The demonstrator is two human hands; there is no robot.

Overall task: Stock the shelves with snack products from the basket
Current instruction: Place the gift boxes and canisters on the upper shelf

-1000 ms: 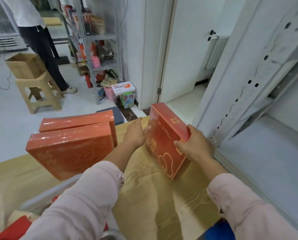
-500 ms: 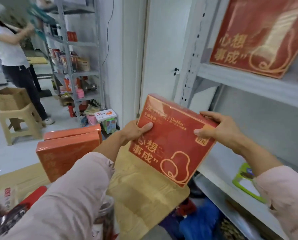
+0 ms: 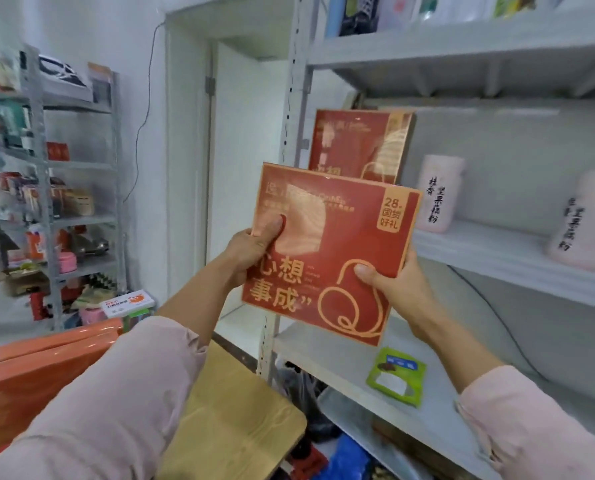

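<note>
I hold a flat red gift box [image 3: 337, 251] with gold lettering upright in front of the grey shelving unit [image 3: 496, 261]. My left hand [image 3: 254, 251] grips its left edge, thumb on the front. My right hand [image 3: 396, 289] grips its lower right edge. Behind the box, a second identical red box [image 3: 358, 143] stands upright at the left end of the middle shelf. Two more orange-red boxes [image 3: 36, 372] stand on the wooden table [image 3: 233, 417] at lower left.
Two pale pink jars [image 3: 441, 197] with black writing stand on the middle shelf to the right. A green packet [image 3: 396, 375] lies on the lower shelf. Another metal rack [image 3: 50, 188] full of goods stands at the left wall, beside a white doorway.
I have lifted the red box from the table up to the middle shelf's height. It has turned to face me, and my view has risen from the table to the shelves.
</note>
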